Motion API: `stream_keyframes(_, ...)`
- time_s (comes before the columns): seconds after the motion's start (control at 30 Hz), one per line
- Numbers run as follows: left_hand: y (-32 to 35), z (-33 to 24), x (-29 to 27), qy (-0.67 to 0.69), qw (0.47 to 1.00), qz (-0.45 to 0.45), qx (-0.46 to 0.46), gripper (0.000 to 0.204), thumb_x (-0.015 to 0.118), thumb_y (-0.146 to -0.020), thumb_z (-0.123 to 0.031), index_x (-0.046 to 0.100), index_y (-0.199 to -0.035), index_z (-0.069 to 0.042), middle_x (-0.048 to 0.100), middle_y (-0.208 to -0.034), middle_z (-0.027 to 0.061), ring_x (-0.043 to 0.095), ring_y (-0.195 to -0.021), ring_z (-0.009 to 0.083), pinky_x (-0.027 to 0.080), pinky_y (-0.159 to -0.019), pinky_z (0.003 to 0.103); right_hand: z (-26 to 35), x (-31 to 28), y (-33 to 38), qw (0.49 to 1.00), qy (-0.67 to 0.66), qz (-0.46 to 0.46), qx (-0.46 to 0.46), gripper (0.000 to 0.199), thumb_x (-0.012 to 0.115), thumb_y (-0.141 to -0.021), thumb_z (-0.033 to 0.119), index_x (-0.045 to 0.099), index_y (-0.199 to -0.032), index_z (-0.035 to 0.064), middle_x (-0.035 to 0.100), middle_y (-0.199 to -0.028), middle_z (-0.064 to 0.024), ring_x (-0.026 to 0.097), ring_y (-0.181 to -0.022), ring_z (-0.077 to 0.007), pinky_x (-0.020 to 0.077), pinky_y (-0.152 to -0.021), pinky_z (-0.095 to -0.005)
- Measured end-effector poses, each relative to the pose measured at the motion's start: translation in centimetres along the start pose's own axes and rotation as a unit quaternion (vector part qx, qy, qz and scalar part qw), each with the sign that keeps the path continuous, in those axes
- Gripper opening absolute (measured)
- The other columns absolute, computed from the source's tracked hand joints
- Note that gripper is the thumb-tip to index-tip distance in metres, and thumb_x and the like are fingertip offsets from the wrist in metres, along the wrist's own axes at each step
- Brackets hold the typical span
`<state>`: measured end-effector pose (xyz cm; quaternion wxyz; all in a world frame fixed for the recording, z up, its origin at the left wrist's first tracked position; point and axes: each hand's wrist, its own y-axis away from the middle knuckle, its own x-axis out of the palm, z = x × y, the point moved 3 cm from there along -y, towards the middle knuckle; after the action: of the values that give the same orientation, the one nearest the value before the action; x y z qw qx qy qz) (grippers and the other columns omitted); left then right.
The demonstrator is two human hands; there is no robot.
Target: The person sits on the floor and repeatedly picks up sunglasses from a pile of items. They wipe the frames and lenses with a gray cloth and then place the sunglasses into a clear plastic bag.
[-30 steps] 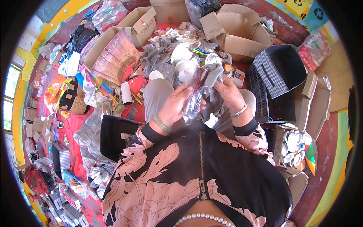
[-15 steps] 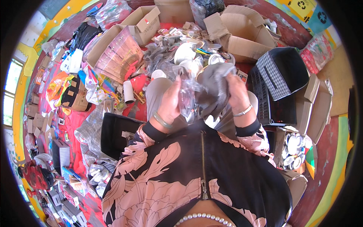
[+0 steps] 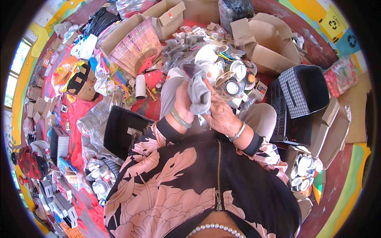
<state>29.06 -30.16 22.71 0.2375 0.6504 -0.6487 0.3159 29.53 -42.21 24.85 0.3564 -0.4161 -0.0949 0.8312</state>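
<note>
My left hand (image 3: 183, 102) and my right hand (image 3: 223, 114) are close together over my lap. Between them is a crumpled grey ribbed cloth (image 3: 200, 96), perhaps a sock or glove; its kind is not clear. The left fingers close on one side of it, partly hidden behind the fabric. My right fingers grip its other side, the index finger pointing up along it. Just beyond lies a heap of jar lids and plastic pieces, with a round dark-rimmed lid (image 3: 232, 88) and a white disc (image 3: 238, 70) nearest the right hand.
A black bin (image 3: 125, 133) stands by my left side. To the right are a black crate (image 3: 291, 123), a checked fabric box (image 3: 295, 95) and a carton of white lids (image 3: 304, 168). Large open cardboard boxes (image 3: 274, 55) stand beyond the heap. Piled goods line the left.
My hands have come together; the right moved left and turned inward. The grey cloth was spread wider and is now bunched between them. Clear plastic in my left hand no longer shows there.
</note>
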Motion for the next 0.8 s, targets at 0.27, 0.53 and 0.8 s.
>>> stream_keyframes(0.27,-1.3,-1.2,-3.0,0.087,0.988,-0.105,-0.068,0.025,0.042,-0.095,-0.027,0.056,-0.098,-0.007,0.058,-0.084,0.0022,0.057,-0.075,0.012,0.047,-0.068,0.025,-0.7,2.7,1.7,0.99,-0.1,0.097,0.014,0.05,0.063,-0.061,-0.004,0.058,-0.111,0.0015,0.042,-0.134,-0.0153,0.032,-0.129,-0.0338,0.0367,-0.1,-0.0361)
stream_keyframes(0.53,0.5,-11.7,-14.6,0.207,0.964,-0.151,0.073,0.034,0.035,-0.092,-0.02,0.052,-0.101,0.008,0.061,-0.085,0.0175,0.058,-0.079,0.0295,0.05,-0.075,0.043,-6.3,-3.4,5.8,0.883,-0.156,-0.196,0.396,0.03,0.05,-0.09,0.021,0.055,-0.111,0.0004,0.059,-0.106,-0.006,0.056,-0.095,-0.0178,0.0456,-0.082,-0.0313)
stream_keyframes(0.8,21.8,-11.5,-37.5,-0.02,0.864,-0.491,0.106,0.025,0.039,-0.094,-0.019,0.056,-0.098,-0.001,0.062,-0.083,0.0108,0.062,-0.073,0.0236,0.051,-0.067,0.036,-10.6,-7.7,5.4,0.793,-0.282,-0.395,0.367,0.035,0.056,-0.088,0.021,0.052,-0.115,-0.0004,0.055,-0.112,-0.007,0.053,-0.1,-0.0192,0.0426,-0.086,-0.0321)
